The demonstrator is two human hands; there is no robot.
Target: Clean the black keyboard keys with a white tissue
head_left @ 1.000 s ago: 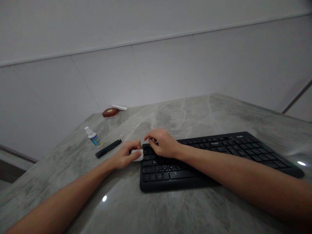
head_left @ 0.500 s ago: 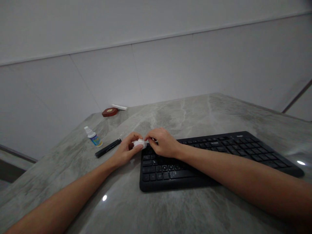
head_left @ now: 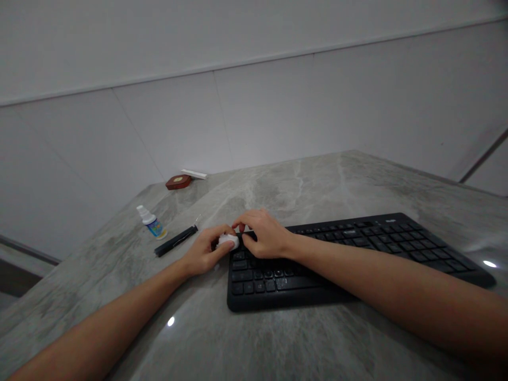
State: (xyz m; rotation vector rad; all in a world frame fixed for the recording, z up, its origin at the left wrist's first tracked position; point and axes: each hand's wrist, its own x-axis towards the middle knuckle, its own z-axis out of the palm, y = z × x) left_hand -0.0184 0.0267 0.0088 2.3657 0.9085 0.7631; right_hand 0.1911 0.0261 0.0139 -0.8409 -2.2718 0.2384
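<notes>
Black keyboard lies flat on the marbled counter, at four o'clock from the view's centre. The left hand pinches a white wad between thumb and fingers at the keyboard's ten-o'clock corner. The right hand curls its fingers over the same corner; whether it grips anything cannot be determined. From the left hand, a black pen-like tool lies at nine o'clock, a spray bottle at ten, and a red-brown case at eleven.

Flat black keyboard, a crumpled white wad (partly hidden) at its far left corner.
</notes>
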